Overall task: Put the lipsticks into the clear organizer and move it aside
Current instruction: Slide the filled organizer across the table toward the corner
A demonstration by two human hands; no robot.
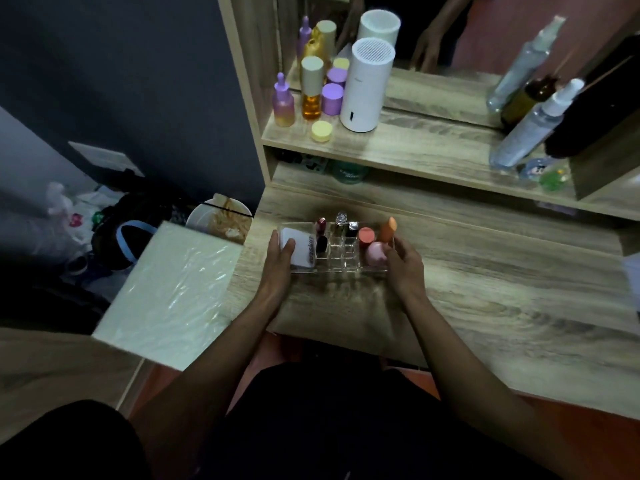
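Note:
The clear organizer (pixel 341 263) sits on the wooden desk near its left end. Several lipsticks stand upright in its slots: a dark red one (pixel 320 224), a silver-capped one (pixel 340 220), a black one (pixel 352 229) and a dark one (pixel 321 244). A white compact (pixel 298 251) fills its left section; a pink sponge (pixel 376 254), an orange sponge (pixel 389 229) and a coral jar (pixel 365 236) fill the right. My left hand (pixel 278 259) grips the organizer's left end, and my right hand (pixel 403 261) grips its right end.
A shelf behind holds purple and amber bottles (pixel 311 95), a white cylinder (pixel 367 84), a yellow jar (pixel 321 131) and spray bottles (pixel 533 129). A mirror stands at the back. A plastic-wrapped white stool (pixel 169 292) sits left of the desk (pixel 485 271).

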